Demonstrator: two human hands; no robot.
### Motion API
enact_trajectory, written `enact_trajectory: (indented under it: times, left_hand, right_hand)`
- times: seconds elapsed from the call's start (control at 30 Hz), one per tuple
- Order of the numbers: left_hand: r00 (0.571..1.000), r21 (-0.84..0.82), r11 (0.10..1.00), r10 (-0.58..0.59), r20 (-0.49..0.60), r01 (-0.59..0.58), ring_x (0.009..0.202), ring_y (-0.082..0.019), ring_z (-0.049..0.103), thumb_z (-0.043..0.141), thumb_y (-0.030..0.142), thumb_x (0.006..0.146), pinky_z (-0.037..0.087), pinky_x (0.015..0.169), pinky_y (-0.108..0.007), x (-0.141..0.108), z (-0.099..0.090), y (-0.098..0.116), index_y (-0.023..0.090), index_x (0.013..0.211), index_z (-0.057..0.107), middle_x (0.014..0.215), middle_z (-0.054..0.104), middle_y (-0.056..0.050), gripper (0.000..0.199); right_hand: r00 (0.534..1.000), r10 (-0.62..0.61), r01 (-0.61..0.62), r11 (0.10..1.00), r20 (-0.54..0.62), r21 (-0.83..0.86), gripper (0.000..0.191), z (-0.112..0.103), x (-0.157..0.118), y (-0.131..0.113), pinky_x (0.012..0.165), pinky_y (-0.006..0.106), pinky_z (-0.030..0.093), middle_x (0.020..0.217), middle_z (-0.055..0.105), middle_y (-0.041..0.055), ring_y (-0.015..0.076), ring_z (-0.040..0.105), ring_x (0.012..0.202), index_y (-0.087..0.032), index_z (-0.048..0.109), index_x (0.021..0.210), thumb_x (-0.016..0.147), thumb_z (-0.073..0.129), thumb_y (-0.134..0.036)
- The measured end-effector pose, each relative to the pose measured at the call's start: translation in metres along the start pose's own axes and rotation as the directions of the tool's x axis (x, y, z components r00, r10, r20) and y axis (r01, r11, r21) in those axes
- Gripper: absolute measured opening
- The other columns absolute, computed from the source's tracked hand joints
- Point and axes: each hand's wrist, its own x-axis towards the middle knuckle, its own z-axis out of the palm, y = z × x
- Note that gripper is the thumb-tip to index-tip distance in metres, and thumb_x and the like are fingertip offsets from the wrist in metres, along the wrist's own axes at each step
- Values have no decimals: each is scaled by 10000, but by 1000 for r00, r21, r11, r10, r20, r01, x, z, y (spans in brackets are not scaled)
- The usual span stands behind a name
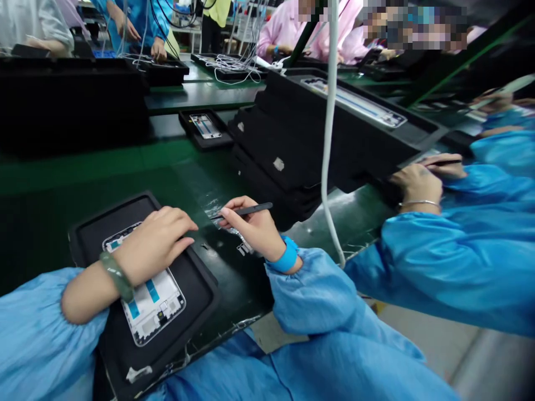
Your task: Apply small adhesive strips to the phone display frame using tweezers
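From afar, I'm holding my left hand [156, 242] over the white frame [165, 287], thumb and fingers apart; I cannot tell whether they're touching it. That white frame is lying in the black tray [198, 289] on the green bench [228, 278]. My right hand [254, 227] is pinching the dark tweezers [256, 209], their tip pointing toward clear plastic [212, 201].

Blue gathered sleeves, green bangle [116, 277], blue wristband [286, 254].

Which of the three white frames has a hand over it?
The near-left frame, beneath the left hand; the small-tray frame and stack-top frame have no hand over them.
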Motion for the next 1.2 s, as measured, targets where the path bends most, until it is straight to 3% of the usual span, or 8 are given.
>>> enact_trajectory:
  times: [0.1,0.17,0.27,0.4,0.57,0.83,1.0,1.2]
  left_hand:
    - [970,131,986,73,230,-105,968,-222,523,495,259,866,422,821,-366,30,2,11,182,1001,583,995,583,-73,178]
    - [952,154,979,86,294,-136,923,-238,535,576,215,804,428,769,-361,47,7,16,171,941,605,941,584,-82,147]
    - [938,155,976,97,334,-156,913,-254,527,626,162,741,424,742,-359,62,15,18,174,873,624,923,580,-91,133]
    - [927,96,984,107,361,-151,894,-227,531,526,143,783,423,747,-339,67,21,15,187,793,624,903,584,-75,108]
    - [950,-55,998,47,309,-32,771,-141,560,412,190,839,435,708,-261,55,6,7,182,842,560,856,596,-27,148]
    - [970,-263,954,-81,229,141,664,-110,520,378,232,833,409,625,-236,1,-27,1,212,893,513,811,576,20,149]
    - [959,-104,973,-178,221,205,718,-154,531,357,216,813,403,648,-291,-22,-26,1,210,862,493,842,563,-11,145]
    - [933,-109,944,-280,226,310,786,-181,566,320,235,833,431,691,-327,-36,-29,3,211,882,484,885,580,-27,173]
  right_hand:
    - [998,-10,9,1000,-54,-25,230,-7,-4,10,646,271,566,743,600,7,148,654,678,-181,553,821,781,645,-387]
    - [997,-15,13,1000,-80,-22,230,-10,-5,14,654,279,570,751,606,10,154,656,681,-187,552,822,783,642,-394]
    - [995,-23,20,1000,-99,-23,227,-14,-6,17,644,271,570,755,612,12,149,656,666,-190,552,822,786,642,-394]
    - [992,-30,31,1000,-124,1,226,-20,-6,20,638,250,570,762,618,9,134,656,665,-188,557,818,794,638,-397]
    - [980,-90,112,986,-177,122,224,-22,-6,14,621,234,575,813,651,18,120,661,658,-177,536,857,800,640,-368]
    - [980,-125,90,972,154,217,353,3,-12,-29,597,282,574,805,662,11,151,667,641,-205,447,1022,774,673,-316]
    - [909,-237,262,964,344,-30,388,28,-9,-44,606,257,520,796,659,-1,141,647,664,-215,454,1093,782,666,-308]
    - [804,-349,512,819,482,-260,339,50,-9,-52,678,255,496,823,659,-18,131,642,711,-212,471,1132,834,591,-318]
